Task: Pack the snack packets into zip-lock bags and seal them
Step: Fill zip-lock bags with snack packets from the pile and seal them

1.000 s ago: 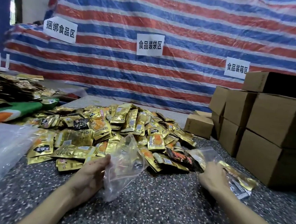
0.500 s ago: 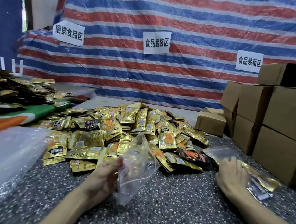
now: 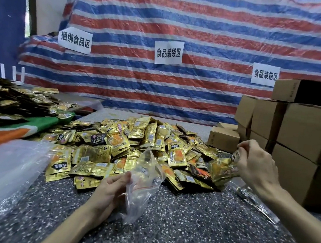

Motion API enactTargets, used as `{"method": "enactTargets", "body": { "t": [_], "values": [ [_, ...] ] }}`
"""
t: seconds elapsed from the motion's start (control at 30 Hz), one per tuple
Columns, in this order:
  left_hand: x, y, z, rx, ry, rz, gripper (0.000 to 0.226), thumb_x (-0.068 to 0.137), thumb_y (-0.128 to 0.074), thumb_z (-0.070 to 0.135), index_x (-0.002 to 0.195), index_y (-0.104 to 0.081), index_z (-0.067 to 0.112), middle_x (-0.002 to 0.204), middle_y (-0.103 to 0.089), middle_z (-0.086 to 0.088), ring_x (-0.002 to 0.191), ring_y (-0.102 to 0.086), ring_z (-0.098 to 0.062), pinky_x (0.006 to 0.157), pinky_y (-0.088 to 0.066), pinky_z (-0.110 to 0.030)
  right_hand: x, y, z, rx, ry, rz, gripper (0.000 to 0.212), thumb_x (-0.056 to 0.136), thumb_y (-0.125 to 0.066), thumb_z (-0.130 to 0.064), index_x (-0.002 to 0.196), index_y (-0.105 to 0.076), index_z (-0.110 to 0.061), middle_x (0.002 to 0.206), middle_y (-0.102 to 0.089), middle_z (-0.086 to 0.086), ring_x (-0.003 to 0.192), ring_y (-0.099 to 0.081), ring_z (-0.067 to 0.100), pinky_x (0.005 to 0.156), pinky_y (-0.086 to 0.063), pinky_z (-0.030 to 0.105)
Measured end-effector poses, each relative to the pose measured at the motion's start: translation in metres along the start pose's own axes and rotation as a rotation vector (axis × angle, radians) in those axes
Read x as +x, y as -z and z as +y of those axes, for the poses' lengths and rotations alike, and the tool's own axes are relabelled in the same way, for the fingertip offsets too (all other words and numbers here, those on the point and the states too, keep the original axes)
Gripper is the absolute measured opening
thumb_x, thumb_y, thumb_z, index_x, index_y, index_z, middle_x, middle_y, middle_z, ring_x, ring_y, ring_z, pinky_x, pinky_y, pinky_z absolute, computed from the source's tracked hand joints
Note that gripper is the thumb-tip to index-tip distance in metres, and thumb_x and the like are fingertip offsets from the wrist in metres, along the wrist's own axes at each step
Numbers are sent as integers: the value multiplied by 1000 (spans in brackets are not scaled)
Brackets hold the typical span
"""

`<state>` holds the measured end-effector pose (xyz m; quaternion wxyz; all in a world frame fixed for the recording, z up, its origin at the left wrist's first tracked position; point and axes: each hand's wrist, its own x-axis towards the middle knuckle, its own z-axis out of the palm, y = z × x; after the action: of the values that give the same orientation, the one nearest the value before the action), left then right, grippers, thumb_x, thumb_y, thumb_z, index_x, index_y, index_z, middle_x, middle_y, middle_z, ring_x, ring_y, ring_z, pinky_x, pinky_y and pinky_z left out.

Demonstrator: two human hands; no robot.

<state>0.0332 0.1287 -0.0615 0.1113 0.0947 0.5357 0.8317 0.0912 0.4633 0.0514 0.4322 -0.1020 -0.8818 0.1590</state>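
A big heap of gold snack packets (image 3: 133,144) lies across the middle of the speckled table (image 3: 193,233). My left hand (image 3: 110,191) holds an empty clear zip-lock bag (image 3: 143,184) upright by its edge, just in front of the heap. My right hand (image 3: 256,167) is raised at the heap's right side and grips a filled zip-lock bag of gold packets (image 3: 222,169) by its top, lifted off the table.
Stacked cardboard boxes (image 3: 300,136) fill the right side. A pile of clear plastic bags (image 3: 1,172) lies at the left, with a second packet pile (image 3: 9,99) behind it. A silver packet (image 3: 256,202) lies under my right forearm. Striped tarp covers the back wall.
My right hand has lifted the filled bag of packets off the table and raised it. My left hand keeps its hold on the empty bag. The camera has shifted.
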Motion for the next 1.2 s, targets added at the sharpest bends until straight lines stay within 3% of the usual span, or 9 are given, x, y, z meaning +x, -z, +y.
{"method": "enactTargets", "body": {
  "t": [0.17,0.27,0.4,0.57,0.67,0.87,1.03,1.1,1.2],
  "values": [
    [0,-17,5,135,-100,96,35,74,-70,40,70,-75,5,80,-61,-23,65,-52,-29,61,-40,-37,7,30,-42,634,-158,-82,17,100,-58,-15,91,-64,-28,96,-67,2,79,-68,20,56,-59,33],
    [-8,-39,12,190,-209,64,33,76,-68,43,66,-76,12,59,-59,-4,53,-50,-15,52,-40,-24,8,33,-71,895,-334,-234,17,100,-58,-11,93,-70,-20,99,-70,14,79,-71,27,67,-60,46],
    [-22,-61,21,205,-324,38,35,80,-66,43,65,-74,13,54,-55,0,47,-47,-8,45,-39,-17,6,22,-89,806,-304,-290,15,100,-56,-9,101,-70,-10,91,-68,12,77,-63,29,73,-56,58],
    [-34,-61,31,246,-501,138,47,87,-57,46,71,-66,3,60,-54,-8,56,-45,-17,52,-38,-24,4,17,-90,518,-169,-274,16,99,-57,-13,93,-70,-19,91,-66,0,71,-60,13,56,-46,27],
    [-38,-65,34,278,-529,136,46,87,-53,48,70,-65,7,62,-57,-4,60,-48,-18,57,-39,-29,3,15,-99,562,-225,-408,18,98,-57,-10,88,-70,-17,88,-69,12,73,-66,28,55,-55,36],
    [-39,-90,24,248,-567,98,37,88,-52,39,73,-67,8,64,-70,2,56,-64,0,52,-47,-10,-9,4,-139,827,-478,-660,28,100,-59,-26,90,-67,-1,68,-69,12,54,-66,27,56,-60,46],
    [-35,-84,22,184,-512,173,38,85,-55,46,77,-73,14,82,-75,-13,82,-72,-29,66,-60,-32,-23,-8,-146,928,-665,-992,42,97,-58,-45,107,-63,-4,111,-65,17,90,-67,35,67,-59,50],
    [-36,-78,24,181,-486,179,34,84,-57,48,74,-73,19,82,-70,-24,76,-68,-42,68,-58,-50,-27,-7,-146,972,-712,-1046,36,91,-68,-39,105,-65,-6,111,-66,19,80,-70,34,61,-60,43],
    [-38,-68,30,191,-450,140,30,85,-60,43,73,-73,18,89,-67,-32,83,-65,-49,77,-57,-56,-26,-8,-145,993,-693,-1008,25,85,-75,-16,102,-69,1,98,-70,16,63,-69,22,49,-54,29]
  ]
}}
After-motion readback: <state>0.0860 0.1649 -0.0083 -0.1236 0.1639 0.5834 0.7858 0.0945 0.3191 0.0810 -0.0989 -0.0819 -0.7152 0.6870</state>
